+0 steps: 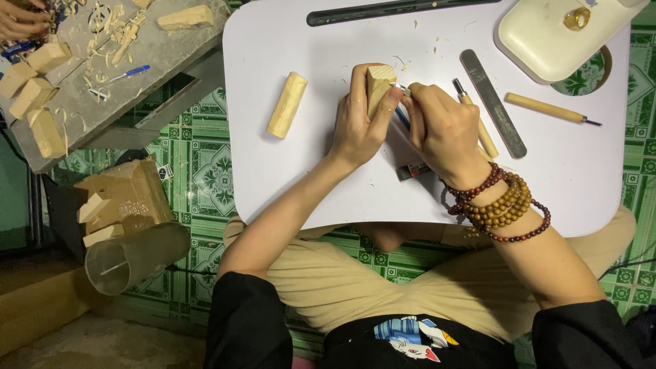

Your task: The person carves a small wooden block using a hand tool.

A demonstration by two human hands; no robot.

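Observation:
My left hand (360,121) grips a pale wooden block (378,85) and holds it upright over the white lap table (328,178). My right hand (443,128), with bead bracelets on its wrist, holds a thin blue-handled tool (402,116) whose metal tip touches the block's top right edge. A rounded, partly carved wood piece (288,104) lies on the table to the left of my hands.
To the right lie a wooden-handled carving tool (478,123), a flat grey file (493,102) and another wooden-handled tool (550,108). A cream box (547,44) sits at the far right. A grey board (116,75) with wood blocks and shavings is at left; another person's hand (20,20) works there.

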